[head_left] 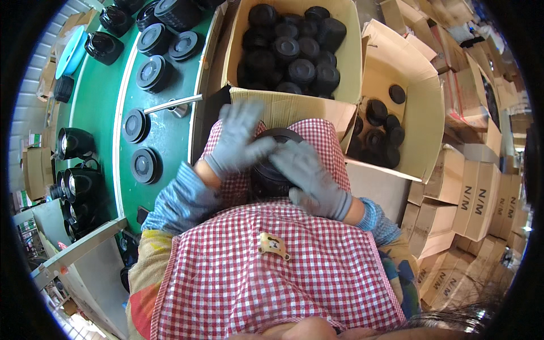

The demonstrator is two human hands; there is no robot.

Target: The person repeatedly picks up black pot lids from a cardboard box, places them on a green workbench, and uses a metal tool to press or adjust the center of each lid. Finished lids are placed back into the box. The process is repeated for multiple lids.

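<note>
Head view: the left hand (238,141) is hovering, spread and released, left of a black round part (268,181); the right hand (314,180) is covering its right side, grip unclear.

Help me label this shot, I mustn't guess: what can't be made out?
In the head view:
Left hand: finger details, lost to motion blur.
Black part nearest both hands: right side, covered by the right hand.
Fuller box: bottom, hidden by black pieces.
Black ribbed container: top, cut off by the upper edge.
</note>
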